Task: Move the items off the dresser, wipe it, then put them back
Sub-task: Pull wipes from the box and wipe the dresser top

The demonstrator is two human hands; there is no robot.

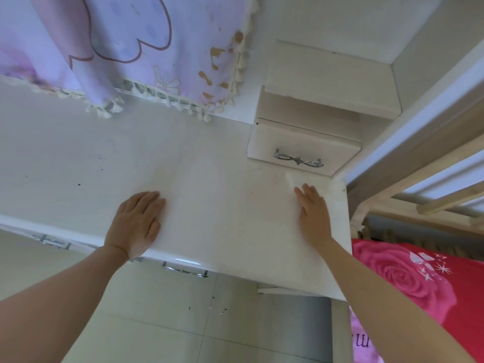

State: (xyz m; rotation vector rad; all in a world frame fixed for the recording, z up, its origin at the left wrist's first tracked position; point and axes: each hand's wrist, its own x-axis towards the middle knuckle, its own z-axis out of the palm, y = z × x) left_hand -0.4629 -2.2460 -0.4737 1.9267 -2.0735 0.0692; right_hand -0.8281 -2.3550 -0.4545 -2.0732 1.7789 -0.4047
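Resting flat, fingers spread, holding nothing: left hand (136,224) on dresser (78,153). Right hand (313,213) presses one white tissue (294,179). One drawer (303,148) behind.

Pale tiled floor (167,310), lilac fringed curtain (131,48), rose bedspread (408,279).

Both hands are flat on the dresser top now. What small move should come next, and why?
Probably sweep the right hand, which presses a white tissue flat at the right end of the dresser top, leftward across the surface. Small dark specks show on the left part, so that area seems not yet wiped. The left hand rests flat near the front edge and can steady the body.
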